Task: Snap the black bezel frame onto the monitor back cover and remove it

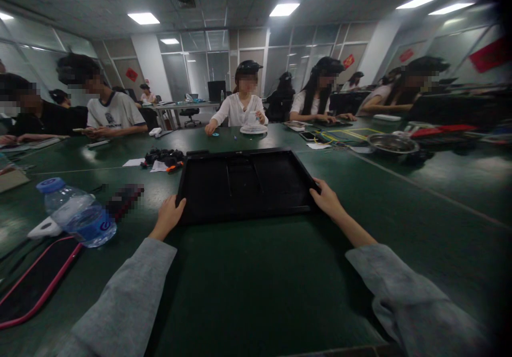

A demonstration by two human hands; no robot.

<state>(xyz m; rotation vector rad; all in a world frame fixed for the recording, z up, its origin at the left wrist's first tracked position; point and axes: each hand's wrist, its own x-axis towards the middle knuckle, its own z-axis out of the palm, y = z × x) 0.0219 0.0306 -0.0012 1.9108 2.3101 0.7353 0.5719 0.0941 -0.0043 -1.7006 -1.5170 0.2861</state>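
Observation:
A black, shallow tray-like panel (204,186) with a raised rim lies in front of me on the green table. Thin bars run across its inner face; its exact kind is unclear. My left hand (168,216) grips the near left corner, thumb on top of the rim. On the opposite side, my right hand (326,200) is closed around the right edge near the front corner. The fingers beneath the rim are hidden on both sides.
A water bottle (78,213) and a pink-edged black pad (40,280) are at the left. Dark tangled items (162,157) lie beyond my left hand. A metal bowl (392,144) stands at the right. People sit around the table; one person (240,109) faces me.

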